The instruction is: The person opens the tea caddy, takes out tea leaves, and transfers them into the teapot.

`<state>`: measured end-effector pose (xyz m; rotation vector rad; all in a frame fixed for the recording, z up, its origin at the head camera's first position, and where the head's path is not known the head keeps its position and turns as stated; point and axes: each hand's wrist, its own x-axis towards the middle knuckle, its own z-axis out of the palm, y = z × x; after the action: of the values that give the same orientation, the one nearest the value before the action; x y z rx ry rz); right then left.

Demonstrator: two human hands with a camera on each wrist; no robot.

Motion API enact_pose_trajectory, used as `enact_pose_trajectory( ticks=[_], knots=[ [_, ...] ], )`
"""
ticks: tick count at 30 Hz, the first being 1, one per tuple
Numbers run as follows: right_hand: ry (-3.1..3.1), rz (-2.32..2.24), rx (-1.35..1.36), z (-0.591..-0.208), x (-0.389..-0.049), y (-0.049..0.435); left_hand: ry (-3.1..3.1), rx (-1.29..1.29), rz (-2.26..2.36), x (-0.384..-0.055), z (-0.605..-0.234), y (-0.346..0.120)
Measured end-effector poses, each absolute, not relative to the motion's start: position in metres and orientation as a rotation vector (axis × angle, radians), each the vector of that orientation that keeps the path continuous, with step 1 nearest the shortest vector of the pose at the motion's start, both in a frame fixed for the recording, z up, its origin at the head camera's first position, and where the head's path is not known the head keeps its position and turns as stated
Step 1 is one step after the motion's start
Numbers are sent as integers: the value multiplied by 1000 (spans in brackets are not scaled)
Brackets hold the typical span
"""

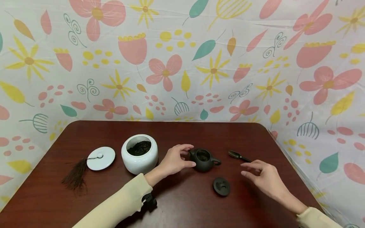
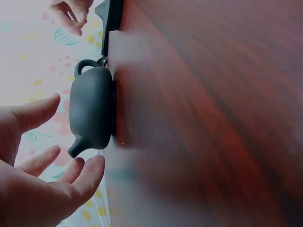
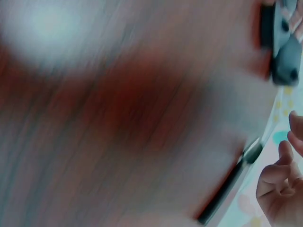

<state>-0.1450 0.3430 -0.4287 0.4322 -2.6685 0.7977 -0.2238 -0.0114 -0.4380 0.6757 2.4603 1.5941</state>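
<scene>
A small dark clay teapot stands uncovered, with dark leaves inside and its handle toward the right. My left hand reaches to its spout side, thumb and fingers spread apart around the spout. In the left wrist view, gaps show between these fingers and the teapot. My right hand hovers near the handle end of a tea scoop, fingers loosely bent and holding nothing. The scoop lies on the table in the right wrist view, apart from the fingers. In front of the teapot lies its round dark lid.
Left of the teapot, behind my left forearm, stands a white jar of dark tea leaves. Its white lid, with a brown tassel, lies farther left. A flowered cloth hangs behind the brown table.
</scene>
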Motion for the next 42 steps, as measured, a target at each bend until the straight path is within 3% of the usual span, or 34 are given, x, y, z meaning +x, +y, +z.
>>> enact_pose_trajectory(
  ticks=[18,42],
  knots=[
    [-2750,1254,608,-429,-131,300,2458,613,1506,-239,-441,-4],
    [-2757,1349,713,-449,-136,295,2440,576,1526,-242,-442,3]
  ],
)
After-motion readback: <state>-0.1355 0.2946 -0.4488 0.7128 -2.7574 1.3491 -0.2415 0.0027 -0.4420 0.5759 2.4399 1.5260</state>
